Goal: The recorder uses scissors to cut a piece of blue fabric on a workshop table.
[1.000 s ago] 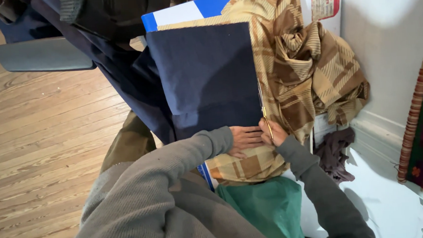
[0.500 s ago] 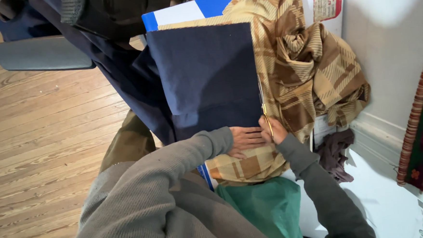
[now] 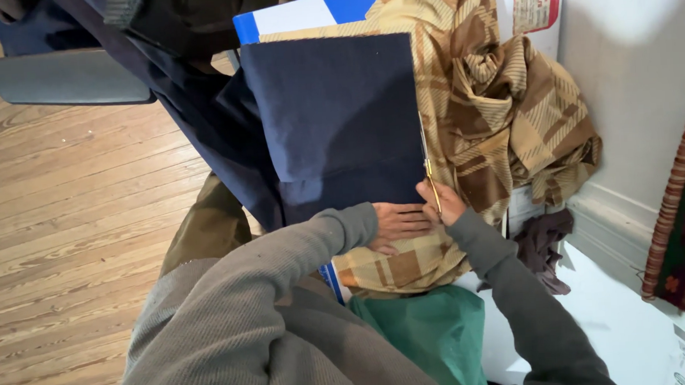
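Head view, the only one. A folded navy cloth [image 3: 331,123] is being laid flat over a brown plaid cloth [image 3: 502,106], which is draped across a blue-and-white board [image 3: 309,11].

The left hand [image 3: 397,225] is being pressed palm down on the near edge of the navy cloth, fingers spread and flat; nothing is being gripped. The right hand [image 3: 441,203] is being closed around the near end of a thin yellowish tool [image 3: 429,168], perhaps a pencil or a narrow blade, which is being held along the navy cloth's right edge. Whether its tip is touching the fabric cannot be told.

Risks, as judged: the navy cloth is being held down at one edge only, so it could be dragged or rucked by the tool and the line along the edge thrown off. The plaid cloth is bunched at the right and could slide under pressure. The left fingers are lying just beside the tool and could be caught if it is sharp.

Hidden or unclear: the kind of tool is too thin to be made out; the support under the board is being covered by cloth. A green cloth [image 3: 436,336], a dark purplish rag [image 3: 544,244] and a patterned rug [image 3: 683,206] are being cut off or partly covered. A grey chair seat [image 3: 63,78] is being cropped at upper left, above the wooden floor [image 3: 55,231].
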